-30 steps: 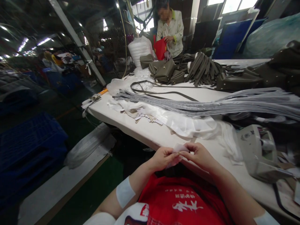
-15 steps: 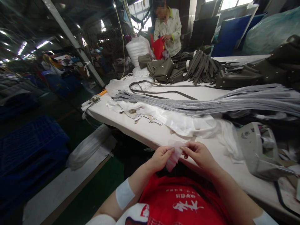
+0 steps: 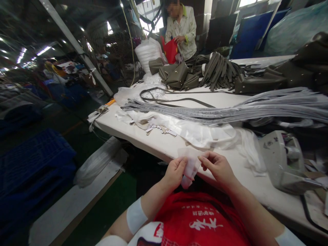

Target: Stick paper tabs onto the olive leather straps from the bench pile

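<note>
Sheet [image 3: 191,165]: thin, white, translucent; held between left hand [image 3: 175,171] and right hand [image 3: 217,167], in front of the red apron [image 3: 202,215], at the near edge of the table [image 3: 112,124]. Lower end bunched in folds below the left hand.

Left hand: fingers closed on the left side of the sheet, thumb uppermost. Right hand: thumb and forefinger pinched on the upper right edge of the sheet, other fingers curled toward the palm. Each forearm fitted with a pale patch [image 3: 137,213].

Left of the table, at lower level: white board [image 3: 61,208] above a green floor [image 3: 120,191], with a plastic-wrapped bundle [image 3: 98,162] lying along it. Farther left: blue pallets [image 3: 36,160], in shadow.

Right of the hands, on the table: grey machine [image 3: 271,167], just beside the trailing end of a crumpled white film [image 3: 205,136]. Against the near left side of the film: loose pile of small scraps [image 3: 160,128], white and tan.

Beyond the film: long bundle of grey strips [image 3: 217,112], running across the table to the right. Behind the strips: single dark strap [image 3: 189,99], looped at its left end.

At the far side of the table: olive bags [image 3: 176,77], beside a heap of fringe-like dark straps [image 3: 220,73]. Behind the bags, to the left: white roll [image 3: 148,54].

Beyond the table: co-worker [image 3: 189,27] in a pale patterned shirt, hands at a red bag [image 3: 170,51]. In the background, right: blue panel [image 3: 251,34].
</note>
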